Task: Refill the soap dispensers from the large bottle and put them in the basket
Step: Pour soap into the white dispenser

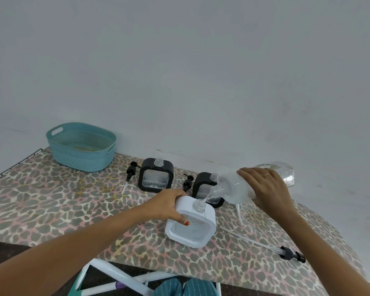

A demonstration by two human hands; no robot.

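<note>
Leopard-print ironing board against a grey wall, teal basket far left.
Left hand grips the white dispenser mid-board; right hand wraps the large bottle, its long axis near-horizontal, neck pointing down-left over the dispenser's mouth.

Diffuse, even light, moderately bright, cool cast. Wall flat grey-blue, dimmer toward upper corners. Shadows faint and soft-edged: thin dark band under teal basket, under black dispenser. Small pale glints on clear large bottle. Wide-angle bending: leopard-print cover bows at right end, forearms stretch at lower corners. Fine detail soft, slightly smeared throughout, worst near frame edges
</note>
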